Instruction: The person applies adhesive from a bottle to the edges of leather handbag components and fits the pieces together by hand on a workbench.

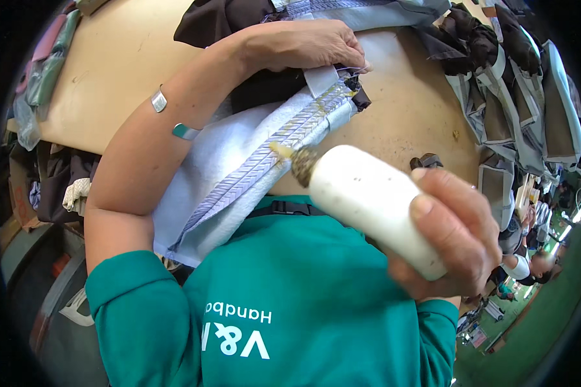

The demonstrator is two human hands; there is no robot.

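My right hand [458, 232] grips a white squeeze bottle [371, 200] with a dark, crusted neck. Its yellowish tip points at a pale lilac patterned strip [239, 174] running along the edge of a white fabric piece [226, 138]. Yellow glue-like smears mark the strip toward its far end. At that far end, my left hand [316, 48] is closed, fingertips pinching the edge of the piece, with a thin purple thread beside them. Whether the bottle tip touches the strip I cannot tell. Dark brown fabric [268, 90] lies under my left forearm.
The tan table [129, 77] carries more brown and grey-blue fabric pieces at the far side. Several grey and brown sewn pieces [510, 97] hang or lie at the right. Rolled pink and green material [51, 58] sits at the far left. Another person [529, 266] is at right.
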